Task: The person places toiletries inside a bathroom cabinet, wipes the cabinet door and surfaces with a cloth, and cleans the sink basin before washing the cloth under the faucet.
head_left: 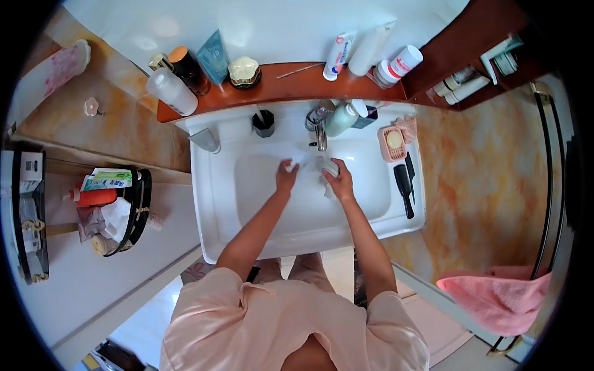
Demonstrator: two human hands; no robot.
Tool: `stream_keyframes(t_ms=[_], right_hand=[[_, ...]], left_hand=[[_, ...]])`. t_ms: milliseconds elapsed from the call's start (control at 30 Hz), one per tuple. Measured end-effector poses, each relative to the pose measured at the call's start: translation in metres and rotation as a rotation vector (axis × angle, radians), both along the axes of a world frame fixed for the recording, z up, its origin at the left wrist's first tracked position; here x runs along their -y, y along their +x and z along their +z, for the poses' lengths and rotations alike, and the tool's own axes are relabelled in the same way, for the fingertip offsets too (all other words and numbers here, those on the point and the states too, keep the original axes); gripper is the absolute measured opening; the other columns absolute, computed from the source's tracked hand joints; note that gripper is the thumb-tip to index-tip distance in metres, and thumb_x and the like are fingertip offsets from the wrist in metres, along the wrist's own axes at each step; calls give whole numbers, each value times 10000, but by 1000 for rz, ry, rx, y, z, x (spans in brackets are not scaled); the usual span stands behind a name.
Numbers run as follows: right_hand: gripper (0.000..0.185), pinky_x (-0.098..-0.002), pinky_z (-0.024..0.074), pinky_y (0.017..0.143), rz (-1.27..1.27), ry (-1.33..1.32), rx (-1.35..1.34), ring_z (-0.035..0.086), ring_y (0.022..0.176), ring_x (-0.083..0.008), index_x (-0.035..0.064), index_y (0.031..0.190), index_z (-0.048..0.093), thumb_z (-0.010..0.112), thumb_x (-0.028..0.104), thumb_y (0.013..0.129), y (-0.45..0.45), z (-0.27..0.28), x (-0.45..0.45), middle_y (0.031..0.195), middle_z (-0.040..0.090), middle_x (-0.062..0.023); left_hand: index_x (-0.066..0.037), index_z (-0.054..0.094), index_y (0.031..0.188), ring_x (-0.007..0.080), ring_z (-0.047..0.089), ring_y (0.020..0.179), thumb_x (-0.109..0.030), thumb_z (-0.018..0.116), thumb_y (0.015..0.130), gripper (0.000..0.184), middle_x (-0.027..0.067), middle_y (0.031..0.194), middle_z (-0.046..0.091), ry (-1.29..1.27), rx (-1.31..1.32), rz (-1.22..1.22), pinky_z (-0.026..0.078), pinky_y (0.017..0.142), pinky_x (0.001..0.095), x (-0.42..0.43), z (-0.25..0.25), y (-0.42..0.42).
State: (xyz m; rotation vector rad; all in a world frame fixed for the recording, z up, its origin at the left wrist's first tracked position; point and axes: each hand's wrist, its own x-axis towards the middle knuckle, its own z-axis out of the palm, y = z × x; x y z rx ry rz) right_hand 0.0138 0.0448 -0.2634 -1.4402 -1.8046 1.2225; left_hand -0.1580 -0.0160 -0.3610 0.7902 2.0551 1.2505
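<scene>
Both hands are over the basin of a white sink (207,185). My left hand (286,175) is to the left of the faucet, its fingers apart and curved, with nothing between them. In my right hand (340,180) is a whitish, soft-looking item (328,167), held below and slightly right of the faucet; part of it hangs down under the fingers. The metal faucet (321,136) stands at the back of the sink, between and beyond the hands. Whether water runs from it is hard to tell.
A green bottle (341,120) stands beside the faucet, a black holder (263,123) to its left. On the right rim are a pink soap dish (392,143) and a black brush (404,188). Toiletries line the red-brown shelf (278,89). A pink towel (495,297) hangs at right.
</scene>
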Motion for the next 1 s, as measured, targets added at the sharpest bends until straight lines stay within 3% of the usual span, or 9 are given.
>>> stream_keyframes(t_ms=[100,267,367,467,533,600,733,900,1000], right_hand=[[387,-332,507,721,67,111,3,648,865,-277,36,1130,580,729,137,788,-16,-12,0,1032,649,-172],[193,-373,499,641,252,230,173,625,790,-335,32,950,635,716,116,795,-14,59,39,972,633,-169],[129,-403,488,618,180,320,17,609,738,-366,32,883,637,690,130,819,-16,46,33,853,628,-158],[116,-406,483,607,103,331,85,607,707,-360,45,880,645,649,159,855,-18,17,3,802,627,-152],[122,-402,481,602,83,369,129,606,695,-356,53,878,648,619,171,878,-19,2,-17,792,627,-151],[134,-394,480,598,71,421,134,603,691,-353,58,873,649,588,174,898,-14,-8,-28,799,629,-151],[119,-375,492,635,217,4,-47,636,722,-308,49,895,626,658,155,850,17,-20,-40,777,638,-101],[588,-399,473,892,570,85,72,574,1057,-337,29,1221,499,746,73,690,7,15,-34,1169,552,-166],[564,-398,476,879,470,230,149,568,1060,-347,32,1209,511,703,25,679,3,-11,-42,1184,538,-182]], left_hand=[[-183,295,1381,389,497,1090,-578,688,772,826,135,1217,477,-278,1219,89,449,775,597,13,18,42],[-91,523,1195,226,558,1043,-457,542,926,455,82,1060,580,57,1643,121,498,822,353,-28,34,43],[-80,533,1179,222,580,1003,-389,520,956,381,81,1088,584,279,1471,100,500,814,333,-27,32,61],[-69,514,1198,233,595,975,-333,525,960,355,89,1128,579,448,1055,88,508,813,345,-32,-50,95],[-65,506,1196,227,598,979,-303,526,960,335,91,1131,578,392,1035,232,512,814,345,-37,-44,91],[-66,504,1178,210,595,999,-282,520,961,307,90,1114,579,196,1312,550,515,816,339,-43,52,77],[-66,484,1127,200,593,950,-243,530,953,252,76,1079,580,205,1318,553,523,757,347,-38,46,60],[-121,419,1213,222,573,919,-255,609,903,387,67,1099,565,141,1394,245,503,738,402,-28,14,32],[-209,358,1326,236,551,968,-285,639,878,534,64,1138,553,-76,1095,392,469,800,457,-16,59,29]])
